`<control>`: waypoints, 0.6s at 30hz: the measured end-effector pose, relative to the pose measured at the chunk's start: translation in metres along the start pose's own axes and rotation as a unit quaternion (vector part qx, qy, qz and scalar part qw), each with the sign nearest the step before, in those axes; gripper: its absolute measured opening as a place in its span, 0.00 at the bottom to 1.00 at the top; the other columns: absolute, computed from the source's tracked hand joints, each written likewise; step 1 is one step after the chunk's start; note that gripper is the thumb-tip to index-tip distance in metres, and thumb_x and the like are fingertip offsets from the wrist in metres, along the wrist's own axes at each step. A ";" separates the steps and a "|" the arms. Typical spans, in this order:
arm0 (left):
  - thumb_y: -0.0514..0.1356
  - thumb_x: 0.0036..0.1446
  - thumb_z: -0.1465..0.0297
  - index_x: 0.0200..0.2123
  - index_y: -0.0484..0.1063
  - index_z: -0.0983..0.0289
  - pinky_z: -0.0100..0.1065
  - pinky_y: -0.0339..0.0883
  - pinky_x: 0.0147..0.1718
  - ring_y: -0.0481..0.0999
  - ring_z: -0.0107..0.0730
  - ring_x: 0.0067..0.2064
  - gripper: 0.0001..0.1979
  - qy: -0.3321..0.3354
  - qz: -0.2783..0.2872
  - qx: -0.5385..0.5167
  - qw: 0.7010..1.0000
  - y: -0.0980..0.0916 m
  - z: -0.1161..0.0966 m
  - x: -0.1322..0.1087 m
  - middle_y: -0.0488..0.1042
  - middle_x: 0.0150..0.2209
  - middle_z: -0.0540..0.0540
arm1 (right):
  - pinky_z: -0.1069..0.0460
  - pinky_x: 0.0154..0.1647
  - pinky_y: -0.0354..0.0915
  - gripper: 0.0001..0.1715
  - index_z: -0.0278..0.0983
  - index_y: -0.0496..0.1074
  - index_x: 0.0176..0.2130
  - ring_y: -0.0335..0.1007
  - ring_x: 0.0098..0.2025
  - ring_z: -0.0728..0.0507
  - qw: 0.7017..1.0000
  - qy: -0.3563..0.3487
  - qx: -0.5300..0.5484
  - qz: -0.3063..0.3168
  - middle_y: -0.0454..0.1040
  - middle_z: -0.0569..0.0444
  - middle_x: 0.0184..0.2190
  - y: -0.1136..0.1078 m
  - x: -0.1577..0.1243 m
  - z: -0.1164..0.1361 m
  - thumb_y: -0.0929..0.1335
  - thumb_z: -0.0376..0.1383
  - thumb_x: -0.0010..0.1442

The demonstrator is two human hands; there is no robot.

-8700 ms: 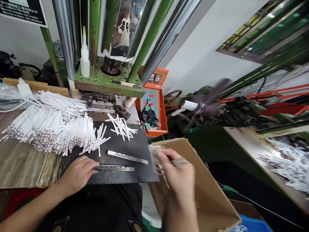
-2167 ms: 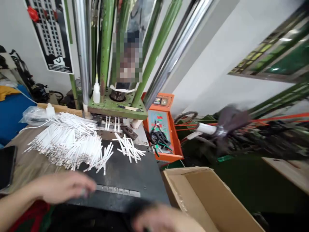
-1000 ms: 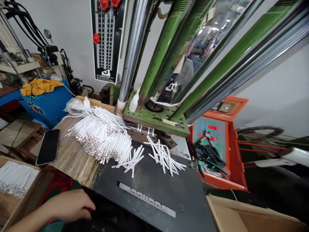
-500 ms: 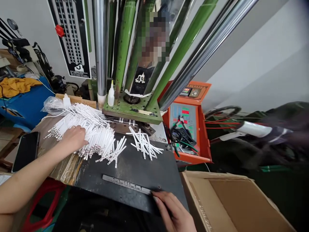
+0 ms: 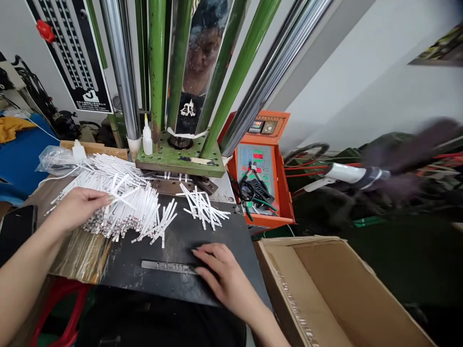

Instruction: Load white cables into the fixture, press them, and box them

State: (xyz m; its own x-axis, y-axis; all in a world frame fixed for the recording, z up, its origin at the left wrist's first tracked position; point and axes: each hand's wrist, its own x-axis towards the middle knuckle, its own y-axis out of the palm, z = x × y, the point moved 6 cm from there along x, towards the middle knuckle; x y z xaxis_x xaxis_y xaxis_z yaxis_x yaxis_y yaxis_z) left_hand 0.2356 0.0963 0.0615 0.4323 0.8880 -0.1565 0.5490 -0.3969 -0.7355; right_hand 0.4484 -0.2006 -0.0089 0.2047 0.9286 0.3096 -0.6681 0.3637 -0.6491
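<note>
A dark work surface [image 5: 235,236] stretches before me, with a large heap of white strips [image 5: 123,217] at its left and a smaller cluster [image 5: 204,207] farther right. My left hand [image 5: 77,209] is at the heap, well apart from the bar; my right hand [image 5: 226,279] is the nearer. Between the cluster and me, a slotted metal bar [image 5: 166,266] lies flat, its length running left from my right fingers, near end beneath them. Those fingers are parted; I cannot tell whether they touch it. My left fingers pinch a few crossed strips [image 5: 125,195].
</note>
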 end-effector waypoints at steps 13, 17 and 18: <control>0.57 0.50 0.53 0.45 0.74 0.65 0.33 0.71 0.27 0.73 0.31 0.23 0.25 0.070 0.157 -0.150 0.974 0.133 -0.036 -0.050 0.77 0.33 0.54 | 0.52 0.42 0.65 0.06 0.36 0.76 0.35 0.71 0.37 0.45 0.975 0.105 0.193 0.036 0.76 0.54 0.33 0.036 0.093 0.000 0.67 0.32 0.62; 0.53 0.57 0.57 0.48 0.75 0.65 0.37 0.72 0.35 0.77 0.36 0.31 0.23 0.145 0.164 -0.024 0.975 0.124 -0.035 -0.051 0.77 0.41 0.58 | 0.51 0.39 0.66 0.11 0.38 0.78 0.40 0.69 0.35 0.45 0.989 0.062 0.110 -0.074 0.72 0.53 0.30 -0.019 0.056 -0.002 0.66 0.38 0.65; 0.52 0.59 0.59 0.47 0.76 0.64 0.38 0.71 0.38 0.77 0.39 0.34 0.21 0.181 0.174 0.025 0.968 0.124 -0.036 -0.053 0.77 0.40 0.58 | 0.52 0.37 0.66 0.12 0.38 0.78 0.41 0.69 0.34 0.45 0.992 0.059 0.082 -0.072 0.71 0.53 0.29 -0.026 0.045 -0.004 0.66 0.39 0.66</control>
State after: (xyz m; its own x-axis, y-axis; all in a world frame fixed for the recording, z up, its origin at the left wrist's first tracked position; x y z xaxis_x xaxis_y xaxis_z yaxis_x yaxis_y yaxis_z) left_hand 0.3066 -0.0083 0.0021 0.8118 0.5597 -0.1663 0.2934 -0.6372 -0.7126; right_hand 0.4782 -0.1677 0.0192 0.3826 0.8732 0.3018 -0.7306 0.4859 -0.4797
